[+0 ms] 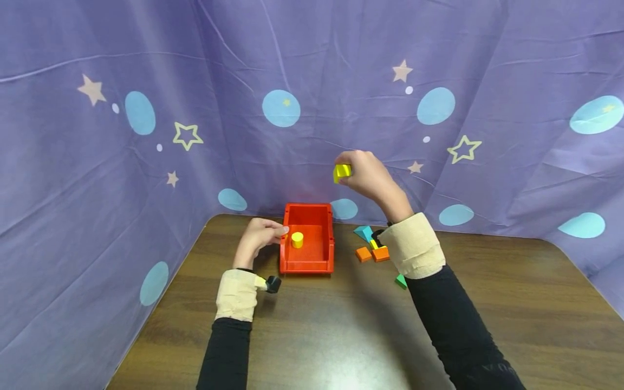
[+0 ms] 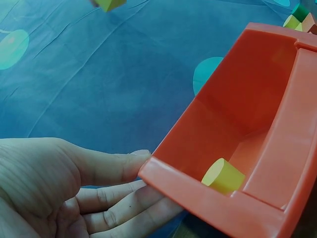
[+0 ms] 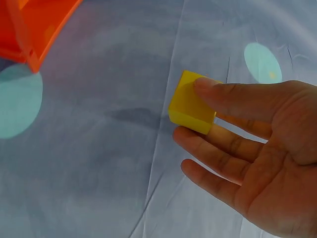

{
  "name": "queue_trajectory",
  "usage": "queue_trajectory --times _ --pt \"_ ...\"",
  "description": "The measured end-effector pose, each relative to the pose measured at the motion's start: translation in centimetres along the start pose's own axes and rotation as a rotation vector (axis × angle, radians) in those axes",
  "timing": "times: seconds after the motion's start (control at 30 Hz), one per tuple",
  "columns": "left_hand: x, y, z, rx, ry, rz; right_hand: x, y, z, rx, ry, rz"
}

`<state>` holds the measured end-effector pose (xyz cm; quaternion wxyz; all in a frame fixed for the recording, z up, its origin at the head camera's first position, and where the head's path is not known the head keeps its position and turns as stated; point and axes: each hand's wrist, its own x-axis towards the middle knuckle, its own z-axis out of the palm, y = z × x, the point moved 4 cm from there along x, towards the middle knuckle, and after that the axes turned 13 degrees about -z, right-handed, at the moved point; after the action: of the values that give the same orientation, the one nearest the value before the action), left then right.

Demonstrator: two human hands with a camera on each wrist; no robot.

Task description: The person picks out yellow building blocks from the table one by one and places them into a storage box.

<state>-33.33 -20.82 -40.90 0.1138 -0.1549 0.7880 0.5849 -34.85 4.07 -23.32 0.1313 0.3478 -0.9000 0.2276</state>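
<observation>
My right hand (image 1: 365, 173) is raised above the table, to the right of and higher than a red plastic bin (image 1: 308, 266). Between its thumb and fingers it pinches a yellow block (image 3: 190, 101), whose far side the fingers hide. On the bin's left side, my left hand (image 1: 260, 236) grips the wall, thumb at the rim and the other fingers against the outside, as the left wrist view shows. Inside the bin, near that left wall, lies a yellow cylinder (image 2: 224, 177).
Right of the bin several loose blocks lie on the wooden table (image 1: 302, 330): a blue triangular one (image 1: 363, 233), orange pieces (image 1: 363, 254) and a green one (image 1: 401, 281). The right cuff partly covers this group. A purple patterned curtain (image 1: 331, 65) hangs behind the table.
</observation>
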Motion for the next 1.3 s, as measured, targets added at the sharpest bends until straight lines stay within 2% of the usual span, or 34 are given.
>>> queue_trajectory --times 0.23,0.73,1.07,1.3 --pt "0.1 0.1 -0.1 0.031 0.022 -0.009 2.0 -1.0 1.5 0.019 -0.045 -0.018" --pt "0.0 0.3 -0.1 -0.004 0.014 0.024 4.7 -2.6 5.4 0.073 -0.177 -0.006" --pt "-0.2 0.2 -0.3 0.039 0.038 0.012 5.1 -2.2 8.4 0.084 -0.239 0.03" --pt "-0.3 0.2 -0.2 0.022 0.031 0.012 5.0 -2.0 10.5 0.074 -0.28 0.064"
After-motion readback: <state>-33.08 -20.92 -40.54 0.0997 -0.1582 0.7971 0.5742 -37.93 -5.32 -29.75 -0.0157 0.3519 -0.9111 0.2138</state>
